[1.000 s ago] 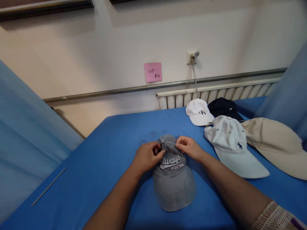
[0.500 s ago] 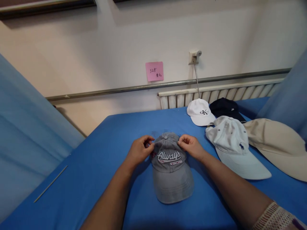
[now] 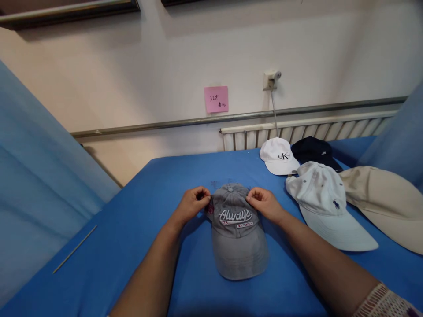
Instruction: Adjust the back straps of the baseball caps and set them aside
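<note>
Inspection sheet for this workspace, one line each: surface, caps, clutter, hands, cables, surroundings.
Surface: blue cover, dark marks just beyond the grey cap
Job's things: grey cap lettered "Always", brim toward the person
Clutter: at right, white cap, navy cap, pale cap, beige cap; at left, thin stick
Hands: left hand, right hand pinch the grey cap's sides
Cables: one cord at the wall socket
Surroundings: pink note, metal rail, radiator, blue curtains

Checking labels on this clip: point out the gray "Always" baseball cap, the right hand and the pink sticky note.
Gray "Always" baseball cap [image 3: 235, 215], head view: front lettering.
Right hand [image 3: 266, 206], head view: its middle.
Pink sticky note [image 3: 216, 99], head view: its center.
</note>
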A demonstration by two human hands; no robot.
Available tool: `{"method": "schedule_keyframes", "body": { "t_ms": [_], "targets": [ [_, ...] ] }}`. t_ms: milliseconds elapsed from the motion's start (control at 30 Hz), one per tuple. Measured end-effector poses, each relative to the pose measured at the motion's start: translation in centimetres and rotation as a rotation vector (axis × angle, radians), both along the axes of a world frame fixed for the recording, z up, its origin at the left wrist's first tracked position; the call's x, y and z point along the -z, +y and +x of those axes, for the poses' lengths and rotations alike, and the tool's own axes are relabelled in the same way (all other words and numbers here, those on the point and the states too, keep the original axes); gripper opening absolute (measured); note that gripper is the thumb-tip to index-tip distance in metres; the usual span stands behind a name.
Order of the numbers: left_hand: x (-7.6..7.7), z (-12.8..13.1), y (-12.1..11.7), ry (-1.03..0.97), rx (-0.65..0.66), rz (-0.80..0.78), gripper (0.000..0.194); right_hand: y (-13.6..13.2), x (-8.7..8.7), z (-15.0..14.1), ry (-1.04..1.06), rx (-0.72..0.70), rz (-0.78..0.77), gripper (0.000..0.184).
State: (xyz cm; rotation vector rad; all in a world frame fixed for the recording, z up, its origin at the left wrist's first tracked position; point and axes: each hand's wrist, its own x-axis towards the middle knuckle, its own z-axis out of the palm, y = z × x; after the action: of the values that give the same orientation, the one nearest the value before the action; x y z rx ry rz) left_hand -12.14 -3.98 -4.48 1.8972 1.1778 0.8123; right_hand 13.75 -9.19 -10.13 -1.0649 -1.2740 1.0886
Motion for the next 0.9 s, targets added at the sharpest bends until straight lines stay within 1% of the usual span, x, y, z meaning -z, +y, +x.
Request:
{"method": "schedule_keyframes", "body": {
  "t_ms": [100, 167, 300, 367, 467, 533, 633, 733, 833, 900],
  "targets": [
    [0.3, -0.2, 0.3, 0.018, 0.005, 0.003, 0.014, 0.1, 0.2, -0.1, 0.001, 0.000, -0.002, 0.031],
    [0.3, -0.1, 0.3, 0.011, 0.001, 0.006, 0.014, 0.2, 0.3, -0.1, 0.007, 0.016, 0.008, 0.033],
    [-0.1, 0.1, -0.1, -0.037, -0.027, -0.009, 0.017, 0.1, 0.4, -0.2, 0.003, 0.109, 0.065, 0.033],
    [-0.1, 0.3, -0.2, -0.039, -0.041, -0.003, 0.018, 0.1, 0.5, -0.2, -0.009, 0.131, 0.080, 0.032],
    [0.0, 0.6, -0.5, 0.039, -0.093, 0.091, 0.023, 0.2, 0.8, -0.3, -0.032, 0.139, 0.073, 0.033],
    [-0.2, 1.0, -0.8, 0.102, -0.120, 0.163, 0.028, 0.2, 1.0, -0.3, -0.041, 0.141, 0.064, 0.034],
    [-1.4, 2.2, -1.2, 0.174, -0.095, 0.214, 0.031, 0.4, 1.3, -0.4, -0.036, 0.130, 0.069, 0.032],
    [-3.2, 4.0, -1.0, 0.287, -0.002, 0.249, 0.030, 0.7, 1.3, -0.4, -0.053, 0.126, 0.079, 0.028],
    [-4.8, 6.0, -0.2, 0.467, 0.108, 0.285, 0.026, 0.4, 0.7, -0.2, -0.122, 0.185, 0.099, 0.023],
    [-5.4, 7.0, 0.3, 0.586, 0.152, 0.292, 0.022, -0.9, -0.1, 0.0, -0.197, 0.239, 0.129, 0.018]
  ]
}}
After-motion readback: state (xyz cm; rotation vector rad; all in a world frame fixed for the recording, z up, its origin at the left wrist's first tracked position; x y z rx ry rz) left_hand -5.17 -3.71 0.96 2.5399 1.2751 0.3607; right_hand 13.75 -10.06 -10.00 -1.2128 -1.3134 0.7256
